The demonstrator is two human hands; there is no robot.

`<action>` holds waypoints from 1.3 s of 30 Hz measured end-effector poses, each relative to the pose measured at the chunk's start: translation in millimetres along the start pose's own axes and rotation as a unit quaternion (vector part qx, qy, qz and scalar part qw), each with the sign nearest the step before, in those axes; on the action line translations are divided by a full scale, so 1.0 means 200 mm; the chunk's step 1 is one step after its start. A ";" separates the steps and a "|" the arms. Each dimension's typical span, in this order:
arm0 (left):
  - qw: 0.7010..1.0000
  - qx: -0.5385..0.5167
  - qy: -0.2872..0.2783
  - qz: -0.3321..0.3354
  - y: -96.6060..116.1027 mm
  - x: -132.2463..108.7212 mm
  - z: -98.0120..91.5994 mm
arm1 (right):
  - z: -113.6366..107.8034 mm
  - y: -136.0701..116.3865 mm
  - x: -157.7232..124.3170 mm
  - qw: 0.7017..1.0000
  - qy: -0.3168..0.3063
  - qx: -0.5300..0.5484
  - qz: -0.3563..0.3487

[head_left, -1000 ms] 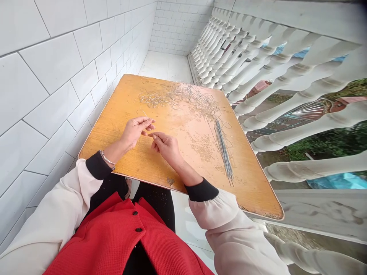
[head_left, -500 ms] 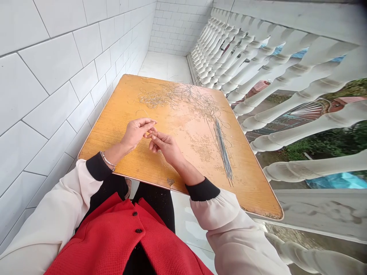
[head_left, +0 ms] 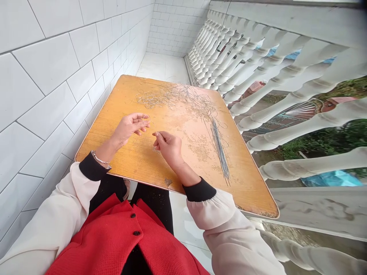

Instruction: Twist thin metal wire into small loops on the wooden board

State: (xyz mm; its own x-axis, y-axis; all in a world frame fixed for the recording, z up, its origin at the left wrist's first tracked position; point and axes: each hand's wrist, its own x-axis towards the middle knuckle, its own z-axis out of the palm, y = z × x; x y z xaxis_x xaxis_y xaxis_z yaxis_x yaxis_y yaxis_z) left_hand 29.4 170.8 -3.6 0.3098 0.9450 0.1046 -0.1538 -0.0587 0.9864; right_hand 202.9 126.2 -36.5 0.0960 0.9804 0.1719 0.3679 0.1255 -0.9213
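My left hand [head_left: 129, 128] hovers over the orange wooden tabletop [head_left: 189, 179], its fingers curled towards the thumb around a fine wire [head_left: 145, 120]. My right hand [head_left: 169, 147] rests a little to the right, with its fingertips pinched together; anything in them is too fine to make out. Farther off lies a tangled heap of thin metal wire [head_left: 174, 97]. A bundle of straight thin wires [head_left: 219, 152] lies to the right of my right hand. A bangle [head_left: 99, 159] circles my left wrist.
A white tiled wall [head_left: 51, 76] runs along the table's left side. A white balustrade [head_left: 286, 84] runs along the right, with greenery and blue sheeting beyond it. Tiled floor [head_left: 163, 68] shows past the table's far edge. My red garment [head_left: 114, 233] fills the bottom.
My hands have drawn apart; their fingertips met a moment ago. My left hand has moved left and my right hand has moved slightly right. The view has shifted slightly.
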 end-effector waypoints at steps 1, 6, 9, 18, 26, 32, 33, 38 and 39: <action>1.000 0.006 0.004 0.004 0.01 0.00 0.00 | 0.00 0.00 0.00 1.000 0.006 -0.024 -0.011; 0.999 0.037 -0.031 -0.015 0.05 -0.02 0.00 | -0.05 0.02 0.03 0.985 0.062 -0.143 -0.074; 0.997 0.029 -0.060 -0.041 0.07 -0.02 -0.01 | -0.08 0.03 0.04 0.958 0.085 -0.248 -0.118; 0.996 0.081 -0.007 -0.041 0.07 -0.01 0.01 | -0.05 0.05 0.02 0.953 0.043 -0.240 -0.180; 0.996 0.089 0.025 -0.017 0.02 0.01 0.02 | 0.00 0.03 -0.03 0.980 -0.054 -0.132 -0.139; 0.995 0.083 0.058 0.010 0.02 0.01 0.04 | 0.03 0.04 -0.02 0.991 -0.098 -0.041 -0.077; 0.995 0.082 0.063 0.012 0.02 0.01 0.04 | 0.03 0.04 -0.02 0.991 -0.109 -0.030 -0.068; 0.992 0.079 0.090 0.027 0.00 0.02 0.04 | 0.03 0.04 -0.02 0.988 -0.149 0.007 -0.039; 0.992 0.078 0.096 0.028 0.00 0.02 0.04 | 0.04 0.04 -0.02 0.987 -0.155 0.015 -0.034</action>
State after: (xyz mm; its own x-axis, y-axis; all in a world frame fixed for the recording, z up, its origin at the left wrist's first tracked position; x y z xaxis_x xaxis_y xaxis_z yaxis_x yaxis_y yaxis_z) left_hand 38.6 171.0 -1.6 0.1190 0.9816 0.1491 -0.0134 -0.1486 0.9888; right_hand 198.4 123.4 -46.6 -0.2174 0.9681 0.1242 0.3350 0.1935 -0.9221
